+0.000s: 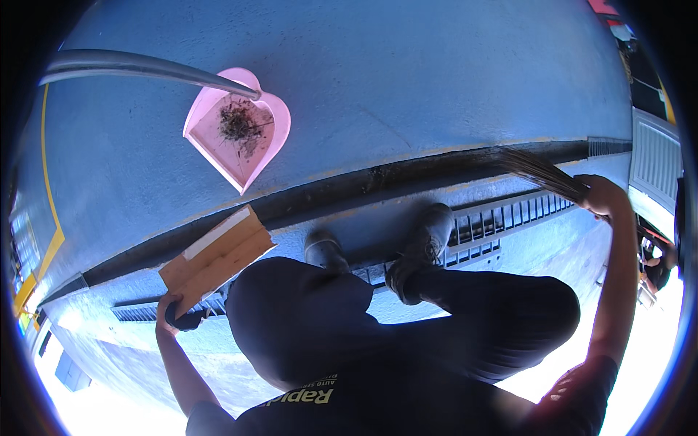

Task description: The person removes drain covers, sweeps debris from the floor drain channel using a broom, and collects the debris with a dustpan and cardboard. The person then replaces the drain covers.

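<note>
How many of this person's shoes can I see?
2: the left shoe, right of the cardboard, partly hidden by the left knee; the right shoe, beside the grate.

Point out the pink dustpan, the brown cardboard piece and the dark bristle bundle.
Pink dustpan (281, 122): head view, on its right rim.
Brown cardboard piece (218, 257): head view, on the middle of its flat face.
Dark bristle bundle (547, 174): head view, midway along the bristles.
</note>
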The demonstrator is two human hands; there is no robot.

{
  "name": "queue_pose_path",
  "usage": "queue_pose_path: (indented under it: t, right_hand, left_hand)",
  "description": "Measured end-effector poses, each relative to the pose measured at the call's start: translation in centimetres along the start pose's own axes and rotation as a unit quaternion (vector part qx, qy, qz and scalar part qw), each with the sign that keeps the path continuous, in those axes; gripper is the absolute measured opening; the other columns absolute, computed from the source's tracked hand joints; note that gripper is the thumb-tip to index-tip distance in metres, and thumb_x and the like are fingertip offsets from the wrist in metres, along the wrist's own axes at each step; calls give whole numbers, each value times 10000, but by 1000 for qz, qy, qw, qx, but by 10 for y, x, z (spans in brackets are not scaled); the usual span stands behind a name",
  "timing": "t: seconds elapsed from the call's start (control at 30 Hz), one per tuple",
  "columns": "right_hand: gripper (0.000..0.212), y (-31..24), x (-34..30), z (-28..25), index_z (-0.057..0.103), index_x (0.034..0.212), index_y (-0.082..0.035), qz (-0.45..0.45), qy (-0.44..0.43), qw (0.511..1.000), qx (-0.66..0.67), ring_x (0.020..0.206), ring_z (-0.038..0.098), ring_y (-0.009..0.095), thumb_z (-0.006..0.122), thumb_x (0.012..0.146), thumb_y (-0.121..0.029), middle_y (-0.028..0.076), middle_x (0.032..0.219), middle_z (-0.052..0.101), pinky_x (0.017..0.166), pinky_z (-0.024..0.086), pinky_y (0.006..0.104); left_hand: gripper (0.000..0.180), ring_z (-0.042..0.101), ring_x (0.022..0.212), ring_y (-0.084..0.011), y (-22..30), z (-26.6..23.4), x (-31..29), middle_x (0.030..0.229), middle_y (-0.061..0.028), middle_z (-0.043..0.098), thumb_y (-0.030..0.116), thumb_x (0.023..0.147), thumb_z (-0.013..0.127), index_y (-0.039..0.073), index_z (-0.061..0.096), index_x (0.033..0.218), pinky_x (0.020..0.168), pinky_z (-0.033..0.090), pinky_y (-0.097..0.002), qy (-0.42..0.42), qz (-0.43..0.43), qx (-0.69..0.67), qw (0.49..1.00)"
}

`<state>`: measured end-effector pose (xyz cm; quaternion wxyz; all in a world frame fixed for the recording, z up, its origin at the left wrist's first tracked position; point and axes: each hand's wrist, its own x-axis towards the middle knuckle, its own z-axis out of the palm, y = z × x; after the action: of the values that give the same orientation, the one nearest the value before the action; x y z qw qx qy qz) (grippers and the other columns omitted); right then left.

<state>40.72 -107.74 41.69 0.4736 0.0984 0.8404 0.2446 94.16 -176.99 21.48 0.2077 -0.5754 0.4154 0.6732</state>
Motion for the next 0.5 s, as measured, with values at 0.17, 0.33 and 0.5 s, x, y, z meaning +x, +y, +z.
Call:
queue_pose_path:
  t: [0.17, 0.33, 0.5]
  right_hand:
    - [698, 3, -61, -50, 491, 1410, -134, -190, -18, 975, 116, 574, 593, 132, 721, 756, -47, 73, 796, 661, 523, 498, 275]
    - [695, -58, -21, -16, 401, 1468, -146, -274, 13, 917, 288, 621, 549, 116, 705, 844, -172, 59, 810, 606, 557, 475, 269]
    - [672, -97, 6, 49, 385, 1482, -240, -210, -79, 950, 218, 706, 570, 135, 652, 881, -98, 58, 874, 640, 701, 520, 314]
  left_hand:
    - [538, 600, 1034, -225, -11, 5, 12, 1102, -120, 615, 225, 760, 633, 2, 544, 1241, 931, 478, -362, 20, -1, -17, 1000]
    - [478, 629, 975, -229, -9, 33, 25, 1038, -105, 638, 205, 776, 648, 6, 565, 1202, 885, 510, -362, -11, -32, -32, 999]
    - [442, 658, 912, -217, -4, 56, 23, 1001, -113, 658, 197, 792, 654, -4, 572, 1178, 816, 549, -336, -35, -49, -51, 997]
